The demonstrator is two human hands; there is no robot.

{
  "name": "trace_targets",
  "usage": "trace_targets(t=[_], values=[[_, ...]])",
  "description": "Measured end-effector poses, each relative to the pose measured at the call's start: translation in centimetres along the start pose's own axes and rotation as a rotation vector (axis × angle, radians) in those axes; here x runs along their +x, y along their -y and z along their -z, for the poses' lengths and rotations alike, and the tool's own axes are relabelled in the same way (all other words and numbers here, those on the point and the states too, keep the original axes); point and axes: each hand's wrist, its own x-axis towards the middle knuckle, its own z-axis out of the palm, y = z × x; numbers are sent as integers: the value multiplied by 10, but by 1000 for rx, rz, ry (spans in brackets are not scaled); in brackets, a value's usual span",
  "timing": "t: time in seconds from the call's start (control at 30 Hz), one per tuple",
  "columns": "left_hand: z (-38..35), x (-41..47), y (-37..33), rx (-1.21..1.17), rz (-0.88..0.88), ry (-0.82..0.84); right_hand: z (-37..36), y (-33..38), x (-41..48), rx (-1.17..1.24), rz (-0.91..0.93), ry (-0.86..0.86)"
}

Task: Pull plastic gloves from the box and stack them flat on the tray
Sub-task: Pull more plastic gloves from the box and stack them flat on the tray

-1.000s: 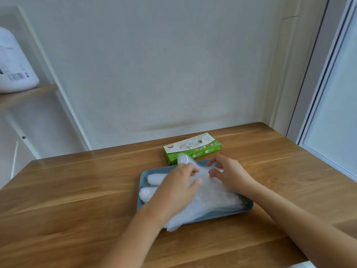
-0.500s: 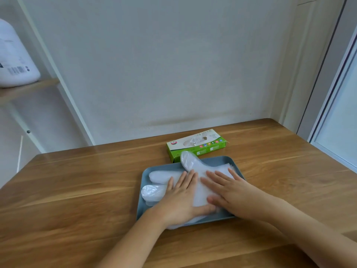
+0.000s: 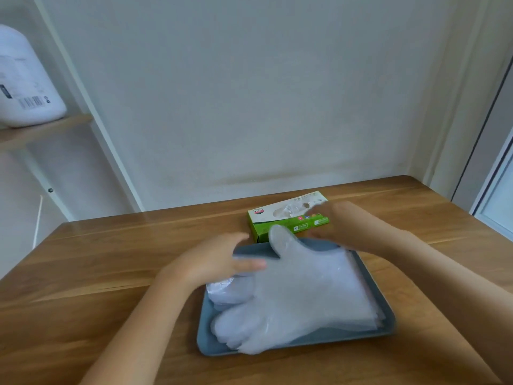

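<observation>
Steadying translucent plastic gloves [image 3: 305,287] on grey-blue rectangular tray [image 3: 277,348] with spread left hand [image 3: 213,262], likely for flatness. Reaching right hand [image 3: 338,226] to green cardboard box [image 3: 291,212]; grip unclear.

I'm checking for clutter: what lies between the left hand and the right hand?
In the head view, the top glove's thumb lies there, over the tray's far rim.

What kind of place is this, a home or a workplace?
Probably a room in a home, not certain. A wooden table stands against a bare wall, a wooden shelf at the left holds a white container with a barcode, and a door frame shows at the right.
</observation>
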Motion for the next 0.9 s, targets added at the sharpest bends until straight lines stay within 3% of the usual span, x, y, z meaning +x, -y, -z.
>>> trace_targets(t=[0.1, 0.37, 0.6, 0.9], values=[[3, 31, 0, -137, -64, -113, -11, -6, 40, 113, 4, -88], [-30, 74, 2, -378, -66, -16, -40, -19, 85, 199, -40, -75], [-32, 79, 3, -360, -78, -13, -56, -22, 99, 243, -1, -192], [-33, 79, 4, -365, -81, -1, -57, -18, 93, 482, 13, -430]])
